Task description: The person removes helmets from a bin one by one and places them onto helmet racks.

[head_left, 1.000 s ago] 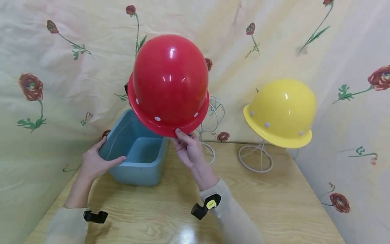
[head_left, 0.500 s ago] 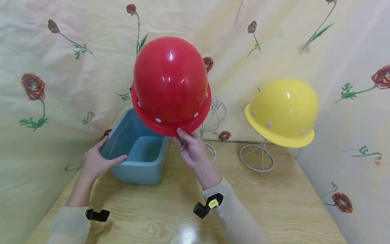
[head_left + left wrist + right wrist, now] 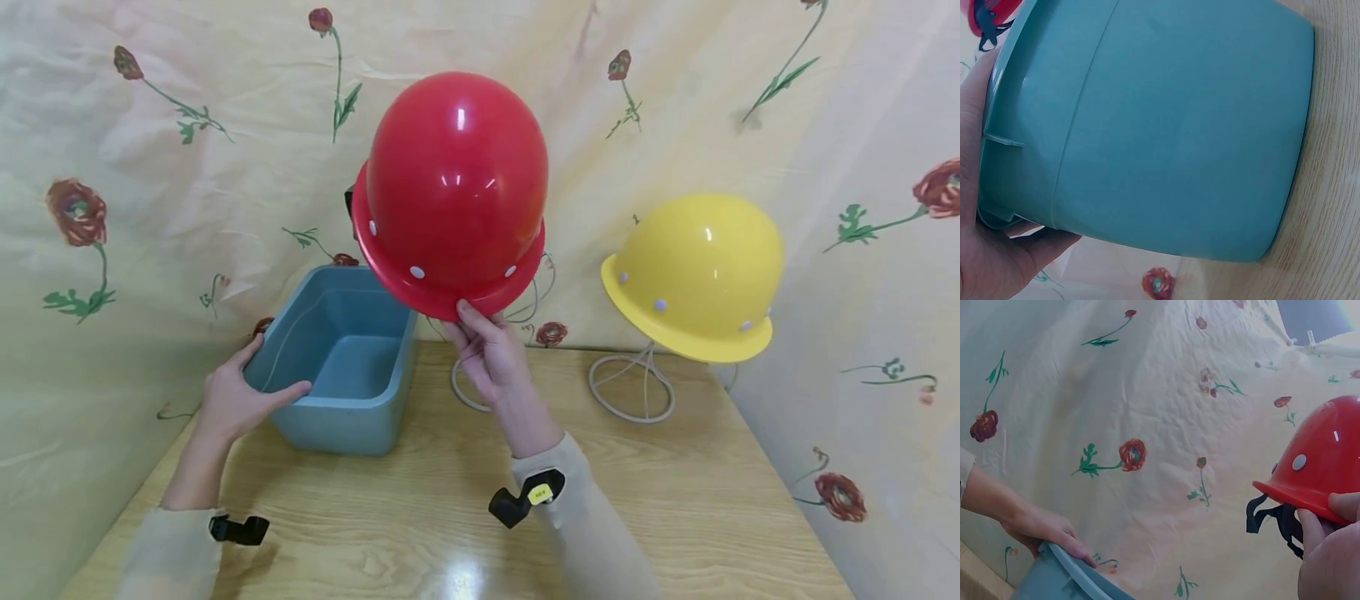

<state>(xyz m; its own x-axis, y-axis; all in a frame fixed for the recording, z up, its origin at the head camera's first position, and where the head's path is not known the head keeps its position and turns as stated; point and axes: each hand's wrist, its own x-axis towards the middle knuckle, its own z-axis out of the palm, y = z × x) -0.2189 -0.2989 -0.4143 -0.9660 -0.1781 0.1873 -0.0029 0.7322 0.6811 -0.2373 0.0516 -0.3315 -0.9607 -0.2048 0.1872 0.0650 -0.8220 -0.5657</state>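
My right hand (image 3: 495,350) pinches the brim of a red hard hat (image 3: 457,183) and holds it up in the air, thumb on top. In the right wrist view a black strap (image 3: 1288,528) hangs from under the hat (image 3: 1335,456). My left hand (image 3: 240,396) grips the near left corner of a blue plastic bin (image 3: 337,427), with the thumb over the rim. The left wrist view shows the bin's outer wall (image 3: 1179,125) and part of the hand (image 3: 997,256) at its rim. The bin's visible inside holds nothing.
A yellow hard hat (image 3: 697,275) sits tilted on a white wire stand (image 3: 633,417) at the back right. Another wire stand (image 3: 467,400) is partly hidden behind the red hat and right hand. Flower-printed cloth (image 3: 187,167) hangs behind the wooden table (image 3: 420,517).
Over the last half second my right hand has carried the red hard hat to the right and slightly up, toward the front of the wire stand. My left hand stays on the bin.
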